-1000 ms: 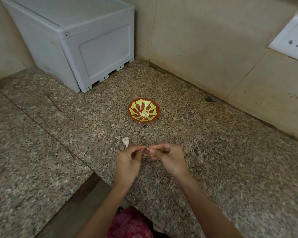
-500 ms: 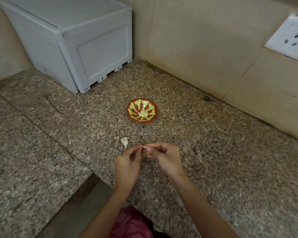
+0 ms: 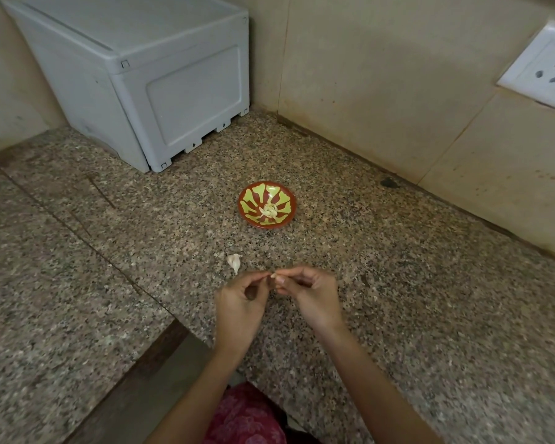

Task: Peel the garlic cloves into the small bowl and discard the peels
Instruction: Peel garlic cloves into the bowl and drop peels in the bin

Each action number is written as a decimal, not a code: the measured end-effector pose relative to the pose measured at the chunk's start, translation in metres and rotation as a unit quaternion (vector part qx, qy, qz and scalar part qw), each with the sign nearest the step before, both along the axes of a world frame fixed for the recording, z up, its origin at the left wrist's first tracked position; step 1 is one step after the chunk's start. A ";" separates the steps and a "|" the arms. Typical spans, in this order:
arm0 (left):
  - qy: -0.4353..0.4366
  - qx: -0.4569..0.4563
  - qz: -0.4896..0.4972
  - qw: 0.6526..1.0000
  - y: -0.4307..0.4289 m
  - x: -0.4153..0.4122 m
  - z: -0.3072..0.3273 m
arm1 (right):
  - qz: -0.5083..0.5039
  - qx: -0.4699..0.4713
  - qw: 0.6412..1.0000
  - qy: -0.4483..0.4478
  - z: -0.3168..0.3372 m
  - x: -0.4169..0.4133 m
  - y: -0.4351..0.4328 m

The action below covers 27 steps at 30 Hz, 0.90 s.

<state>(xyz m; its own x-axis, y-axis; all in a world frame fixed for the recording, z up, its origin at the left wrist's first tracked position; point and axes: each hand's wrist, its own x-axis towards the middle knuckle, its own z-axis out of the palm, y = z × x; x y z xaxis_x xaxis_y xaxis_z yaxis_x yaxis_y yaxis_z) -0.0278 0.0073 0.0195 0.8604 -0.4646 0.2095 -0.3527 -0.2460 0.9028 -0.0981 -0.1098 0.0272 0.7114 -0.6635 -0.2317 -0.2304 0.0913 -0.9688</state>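
A small red bowl [image 3: 247, 200] with a yellow-green pattern stands on the granite counter, with several peeled garlic cloves [image 3: 269, 211] in its middle. Nearer to me, my left hand [image 3: 241, 302] and my right hand [image 3: 311, 293] meet fingertip to fingertip and pinch one small garlic clove [image 3: 273, 276] between them; most of it is hidden by the fingers. One unpeeled clove [image 3: 234, 261] lies on the counter just left of and beyond my left hand.
A grey plastic box [image 3: 148, 75] fills the back left corner. Tiled walls run behind the counter [image 3: 430, 299], with a white socket [image 3: 545, 68] at the upper right. The counter edge steps down at the lower left beside my body.
Both hands stay together on the clove, with only small finger movement. The view has shifted slightly.
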 end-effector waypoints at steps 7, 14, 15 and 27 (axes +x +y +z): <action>0.014 0.009 0.007 1.000 -0.005 0.002 -0.001 | -0.013 0.012 0.999 -0.028 0.000 0.000 -0.001; -0.084 0.054 -0.021 0.995 -0.007 0.006 0.000 | -0.030 0.068 0.996 -0.044 -0.001 0.000 -0.003; -0.096 0.058 -0.020 0.993 -0.008 0.006 0.000 | -0.029 0.074 0.996 -0.046 -0.001 0.000 -0.004; -0.097 0.060 -0.007 0.993 -0.010 0.006 0.000 | -0.023 0.231 0.971 -0.064 0.004 0.002 -0.006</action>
